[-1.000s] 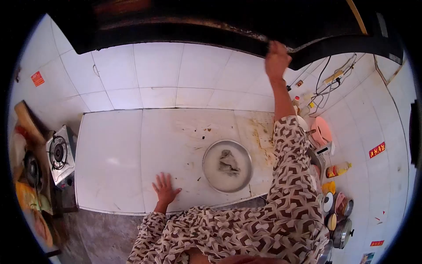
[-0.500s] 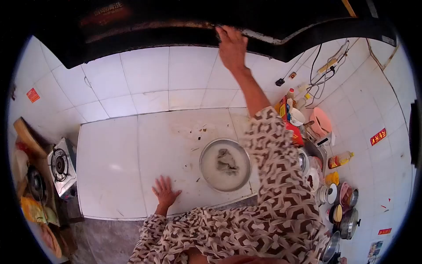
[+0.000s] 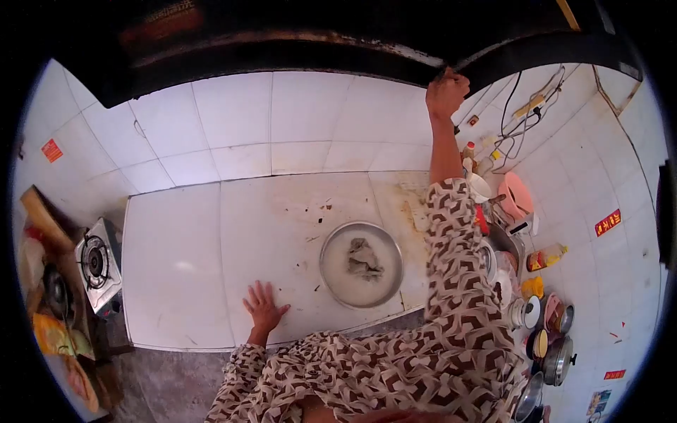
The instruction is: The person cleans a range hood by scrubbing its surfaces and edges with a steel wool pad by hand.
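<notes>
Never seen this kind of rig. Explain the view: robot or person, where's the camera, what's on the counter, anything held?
No robot here: these are a person's two bare hands. There is one viewpoint, a camera worn on the head, looking forward and down; that is why the sleeves enter from below.

The left hand rests spread on the white counter, holding nothing visible. The right hand is raised, fingers curled at the lower edge of a dark overhead unit; whether it holds anything is hard to tell.

On the counter, between the hands and nearer the body than the wall, sits a round metal basin of cloudy liquid with a grey cloth-like piece in it. Small dark specks lie behind it.
</notes>
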The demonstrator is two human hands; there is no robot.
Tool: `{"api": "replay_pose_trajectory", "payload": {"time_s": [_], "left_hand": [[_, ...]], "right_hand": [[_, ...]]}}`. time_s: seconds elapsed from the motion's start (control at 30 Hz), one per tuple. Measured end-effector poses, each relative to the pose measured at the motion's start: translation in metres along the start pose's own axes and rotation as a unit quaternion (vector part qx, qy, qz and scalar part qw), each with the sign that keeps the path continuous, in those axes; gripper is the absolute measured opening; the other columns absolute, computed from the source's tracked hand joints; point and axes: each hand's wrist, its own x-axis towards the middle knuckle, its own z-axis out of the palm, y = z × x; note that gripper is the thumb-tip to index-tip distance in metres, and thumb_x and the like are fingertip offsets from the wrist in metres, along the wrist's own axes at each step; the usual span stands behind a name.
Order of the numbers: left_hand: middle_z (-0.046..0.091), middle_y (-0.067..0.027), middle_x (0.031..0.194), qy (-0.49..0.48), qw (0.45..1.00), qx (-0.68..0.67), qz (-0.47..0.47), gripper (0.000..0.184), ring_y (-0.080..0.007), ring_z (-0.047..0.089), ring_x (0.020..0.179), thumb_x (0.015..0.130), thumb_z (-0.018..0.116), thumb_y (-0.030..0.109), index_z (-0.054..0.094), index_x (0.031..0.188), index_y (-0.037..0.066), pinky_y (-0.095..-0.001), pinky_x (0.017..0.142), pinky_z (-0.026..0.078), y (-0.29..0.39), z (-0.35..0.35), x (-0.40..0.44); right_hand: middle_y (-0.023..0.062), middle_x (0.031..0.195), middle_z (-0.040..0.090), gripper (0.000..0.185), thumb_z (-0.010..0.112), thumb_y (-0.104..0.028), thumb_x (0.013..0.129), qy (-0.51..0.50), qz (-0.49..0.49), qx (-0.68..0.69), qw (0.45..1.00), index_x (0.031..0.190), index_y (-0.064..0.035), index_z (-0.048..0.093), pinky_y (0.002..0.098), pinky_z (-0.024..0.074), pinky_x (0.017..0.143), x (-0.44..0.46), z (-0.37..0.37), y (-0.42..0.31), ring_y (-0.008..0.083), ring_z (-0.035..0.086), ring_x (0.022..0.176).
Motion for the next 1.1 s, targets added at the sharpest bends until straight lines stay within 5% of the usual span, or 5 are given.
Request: {"api": "replay_pose_trajectory", "payload": {"time_s": [0.1,0.47,0.73,0.97,1.1], "left_hand": [[0.001,-0.0184,0.157,-0.008,1.0,-0.015,-0.01,0.106,-0.0435,-0.003,0.143,0.073,0.064,0.065,0.015,0.151,0.012,-0.0706,0.104,0.0,0.002,-0.002,0.002],[-0.001,-0.0184,0.157,0.019,1.0,-0.014,0.003,0.108,-0.0434,-0.002,0.143,0.073,0.064,0.066,0.015,0.151,0.011,-0.0707,0.103,-0.002,0.004,0.005,0.004],[-0.002,-0.0174,0.157,0.001,0.999,-0.043,-0.001,0.105,-0.0421,-0.006,0.143,0.075,0.065,0.062,0.014,0.152,0.013,-0.0707,0.104,-0.001,0.004,0.001,0.006],[0.002,-0.0167,0.157,0.006,0.999,-0.037,0.017,0.1,-0.0412,-0.002,0.144,0.077,0.065,0.06,0.016,0.151,0.014,-0.0682,0.106,0.002,-0.004,-0.001,0.0],[0.004,-0.0175,0.157,0.008,0.999,-0.023,0.025,0.098,-0.041,0.0,0.144,0.078,0.064,0.06,0.017,0.151,0.015,-0.0664,0.107,0.003,-0.01,-0.001,-0.004]], "right_hand": [[0.0183,0.063,0.062,0.013,0.059,-0.009,0.074,0.034,-0.021,-0.031,0.999,0.071,0.0008,0.067,0.0449,0.0494,0.063,0.016,0.004,-0.023,0.0333,0.063,0.066],[0.0008,0.053,0.05,0.029,0.064,-0.016,0.076,0.034,-0.14,-0.051,0.988,0.049,-0.0095,0.056,0.0454,0.0428,0.067,0.008,0.011,-0.13,0.0234,0.053,0.058],[0.012,0.055,0.053,0.022,0.062,-0.001,0.073,0.014,-0.124,0.171,0.977,0.051,-0.0053,0.056,0.0512,0.0367,0.088,-0.026,-0.025,-0.262,0.0307,0.051,0.067],[0.0229,0.104,0.05,0.031,0.056,-0.015,0.085,-0.192,-0.075,0.289,0.935,0.109,0.0038,0.062,0.044,0.0466,0.086,-0.037,-0.083,-0.296,0.0322,0.05,0.106],[0.0148,0.097,0.052,0.021,0.052,-0.016,0.092,-0.082,-0.271,0.219,0.934,0.092,0.0021,0.063,0.0456,0.0447,0.079,-0.015,-0.071,-0.229,0.0327,0.052,0.095]]}}
